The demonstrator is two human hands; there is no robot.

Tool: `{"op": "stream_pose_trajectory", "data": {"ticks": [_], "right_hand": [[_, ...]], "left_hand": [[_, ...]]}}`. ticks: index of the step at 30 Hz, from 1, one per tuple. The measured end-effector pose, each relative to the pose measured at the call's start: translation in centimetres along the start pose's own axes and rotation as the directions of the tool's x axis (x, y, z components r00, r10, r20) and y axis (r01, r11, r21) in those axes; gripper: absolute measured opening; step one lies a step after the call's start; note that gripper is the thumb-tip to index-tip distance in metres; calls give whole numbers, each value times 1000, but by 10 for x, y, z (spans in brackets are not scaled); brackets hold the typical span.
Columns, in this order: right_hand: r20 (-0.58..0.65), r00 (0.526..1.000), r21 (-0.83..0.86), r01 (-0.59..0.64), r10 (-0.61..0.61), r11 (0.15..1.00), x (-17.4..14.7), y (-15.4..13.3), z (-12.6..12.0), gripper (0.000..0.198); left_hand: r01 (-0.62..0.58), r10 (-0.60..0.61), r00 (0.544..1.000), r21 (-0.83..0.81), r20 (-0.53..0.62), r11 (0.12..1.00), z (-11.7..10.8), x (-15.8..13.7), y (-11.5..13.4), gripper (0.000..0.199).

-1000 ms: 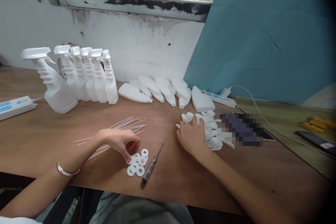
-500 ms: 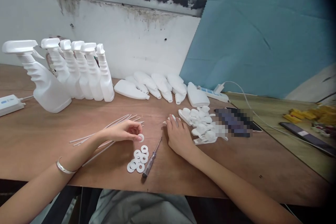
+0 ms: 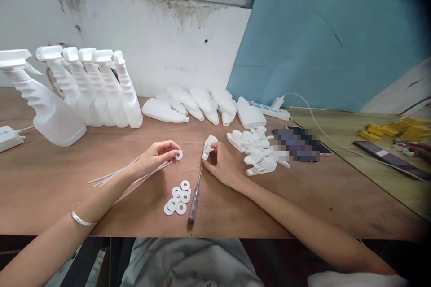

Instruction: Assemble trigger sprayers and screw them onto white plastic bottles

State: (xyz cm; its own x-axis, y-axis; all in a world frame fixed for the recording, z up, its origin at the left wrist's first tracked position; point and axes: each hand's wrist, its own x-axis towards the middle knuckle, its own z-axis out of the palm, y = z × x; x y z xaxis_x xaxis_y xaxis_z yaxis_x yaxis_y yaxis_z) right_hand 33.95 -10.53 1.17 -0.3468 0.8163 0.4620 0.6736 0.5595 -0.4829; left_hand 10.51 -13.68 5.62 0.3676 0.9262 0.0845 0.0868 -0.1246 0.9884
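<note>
Washer (image 3: 179, 155) pinched in left hand (image 3: 156, 157) fingers, trigger head (image 3: 209, 145) in right hand (image 3: 224, 166).

Small assembly workshop: wooden bench (image 3: 303, 206) with rows of white spray bottles (image 3: 87, 89), loose trigger heads (image 3: 257, 154), washers (image 3: 178, 197), screwdriver (image 3: 194, 197).

A second ago the left hand (image 3: 158, 154) was down among the loose washers (image 3: 177, 197); now it is raised off the table, pinching one washer (image 3: 179, 155). The right hand (image 3: 224, 166) has left the pile of spray heads (image 3: 257, 152) and drawn back toward the middle, holding one spray head (image 3: 209, 145) near the washer.
</note>
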Motion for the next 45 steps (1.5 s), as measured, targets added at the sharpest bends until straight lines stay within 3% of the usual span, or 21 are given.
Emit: {"op": "stream_pose_trajectory", "data": {"ticks": [3, 6, 9, 12, 21, 28, 34, 41, 45], "right_hand": [[-68, 996, 78, 62, -56, 995, -3, -3, -1, 33], [-33, 976, 145, 216, -213, 966, -10, -10, 2, 39], [88, 894, 218, 412, -439, 885, -16, -17, 6, 42], [162, 825, 242, 499, -542, 832, -17, -21, 7, 43], [241, 782, 179, 547, -575, 818, -13, -23, 1, 40], [300, 783, 115, 537, -545, 835, -11, -19, -1, 30], [322, 780, 80, 543, -537, 836, -11, -18, -2, 34], [266, 784, -17, 585, -561, 811, -11, -21, -5, 25], [179, 820, -108, 566, -544, 817, -8, -17, -6, 21]], "left_hand": [[7, -7, 1000, 0, -4, 1000, 0, 0, 0, 20], [24, -25, 999, -18, -34, 1000, 0, -1, 2, 20], [36, -41, 997, -68, -63, 997, 0, -1, 2, 20], [45, -54, 994, -99, -95, 994, 1, 0, 1, 23], [53, -54, 998, -40, -32, 998, 5, 2, -10, 25], [85, -84, 996, 40, -11, 996, 5, 2, -11, 26], [-49, 43, 999, 279, 27, 959, 2, 2, -8, 17], [-172, 108, 977, 380, 183, 909, 2, 0, -7, 19], [-173, 85, 971, 411, 223, 895, 4, -1, -6, 28]]}}
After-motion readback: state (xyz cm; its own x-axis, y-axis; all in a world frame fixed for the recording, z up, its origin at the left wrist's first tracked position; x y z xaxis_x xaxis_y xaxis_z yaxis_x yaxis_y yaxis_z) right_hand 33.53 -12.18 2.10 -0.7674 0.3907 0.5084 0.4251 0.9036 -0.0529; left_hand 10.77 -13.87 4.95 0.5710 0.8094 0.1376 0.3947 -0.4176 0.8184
